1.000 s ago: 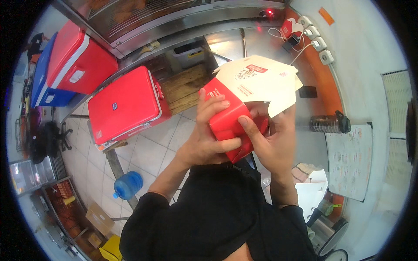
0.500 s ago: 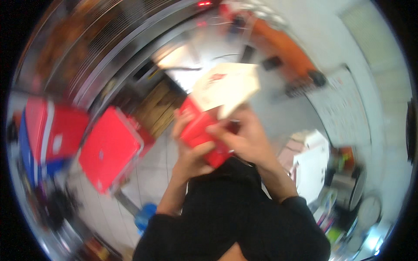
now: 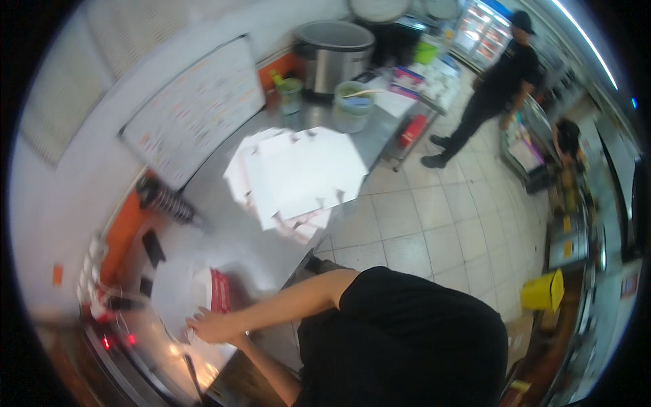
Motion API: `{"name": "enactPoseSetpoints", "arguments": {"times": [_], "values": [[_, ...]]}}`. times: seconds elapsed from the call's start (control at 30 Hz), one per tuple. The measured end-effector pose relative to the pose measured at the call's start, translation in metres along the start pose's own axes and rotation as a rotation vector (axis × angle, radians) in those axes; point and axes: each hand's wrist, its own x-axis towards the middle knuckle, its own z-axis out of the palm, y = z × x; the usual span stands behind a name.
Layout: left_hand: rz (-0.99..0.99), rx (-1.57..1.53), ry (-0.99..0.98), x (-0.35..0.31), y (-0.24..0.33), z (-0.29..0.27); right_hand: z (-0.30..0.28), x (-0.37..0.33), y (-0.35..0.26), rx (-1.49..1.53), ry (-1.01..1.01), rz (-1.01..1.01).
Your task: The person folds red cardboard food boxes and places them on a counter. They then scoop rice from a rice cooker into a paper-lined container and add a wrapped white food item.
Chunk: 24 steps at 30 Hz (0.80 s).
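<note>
A small red and cream folding carton (image 3: pixel 220 290) is at the steel counter's edge, at the lower left. My right hand (image 3: pixel 215 327) reaches across and grips its near end, with the fingertips bent over it. My left hand (image 3: pixel 239 341) comes in from below, mostly covered by my right hand, so its fingers do not show. Part of the carton is hidden behind my hands. Beside it lies a pale sheet-like surface (image 3: pixel 166 288).
Flat white carton blanks (image 3: pixel 298 173) lie stacked on the steel counter (image 3: pixel 264 254). Behind stand a large steel pot (image 3: pixel 336 54) and a tub (image 3: pixel 352 108). A whiteboard (image 3: pixel 196 108) leans on the wall. A person (image 3: pixel 502 81) stands across the tiled floor; a yellow bin (image 3: pixel 542 290) is at right.
My view has swung to the right, bringing in the aisle and the other person. The carton, earlier held in front of my body in both hands, is now at the counter, at lower left.
</note>
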Motion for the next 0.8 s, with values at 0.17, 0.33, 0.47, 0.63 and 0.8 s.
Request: {"name": "enactPoseSetpoints", "arguments": {"times": [0.17,0.33,0.47,0.63,0.8], "values": [[0.08,0.112,0.129,-0.013,-0.074,0.053,-0.095,-0.055,0.054,0.401,-0.122,0.058],[-0.06,0.836,-0.107,-0.017,-0.12,0.057,-0.215,-0.167,0.23,-0.243,0.315,0.897],[-0.088,0.577,-0.07,-0.042,-0.08,0.029,-0.261,-0.272,0.317,-0.338,0.459,1.545],[-0.359,0.148,-0.328,-0.072,0.048,0.02,-0.266,-0.304,0.324,0.107,0.515,1.522],[0.05,-0.106,-0.53,-0.041,0.206,0.052,-0.289,-0.29,0.297,0.19,0.796,1.184]]}}
